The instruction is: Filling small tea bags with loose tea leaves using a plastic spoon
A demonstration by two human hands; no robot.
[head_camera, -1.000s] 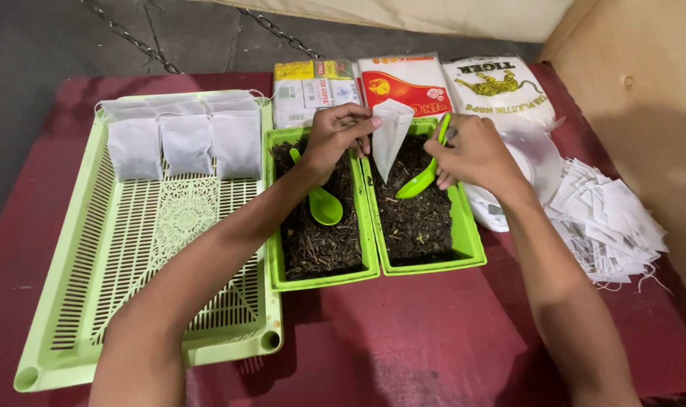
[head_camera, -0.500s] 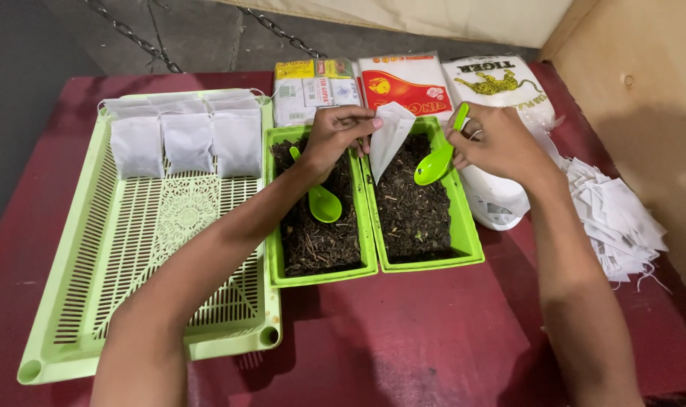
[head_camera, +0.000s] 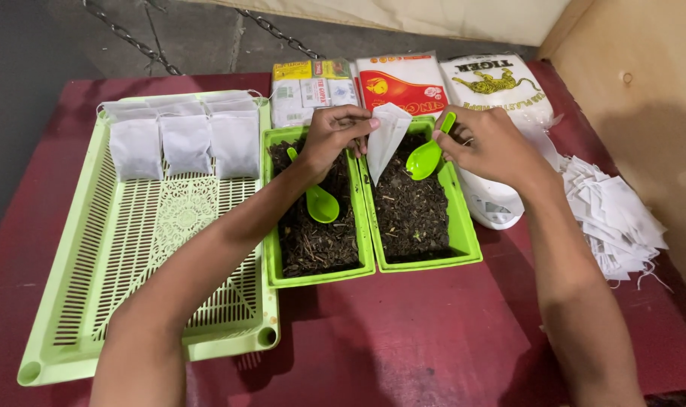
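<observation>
far out to the left of the left hand [head_camera: 329, 138] lies a slotted light green tray [head_camera: 143, 249], with three filled white pouches [head_camera: 185, 139] in a row at its far end. the left hand is pinched shut on the top edge of a small white paper bag [head_camera: 387, 138], which hangs from the fingers with its point down, above the rim between two small green tubs. under this hand's wrist sits the left tub [head_camera: 316, 218] of dark loose leaves, and a spare green spoon [head_camera: 319, 200] rests in it just below the hand. to the right of the bag, the right hand [head_camera: 494, 147] grips the handle of a second green spoon [head_camera: 427, 154]; its bowl sits close beside the bag, over the right tub [head_camera: 418, 203] of dark leaves. beyond both hands lie three flat packets [head_camera: 403, 83]. under the right wrist is a white object [head_camera: 494, 203], partly hidden, and further right a loose pile of empty white bags [head_camera: 614, 218] on the red table [head_camera: 403, 332].
</observation>
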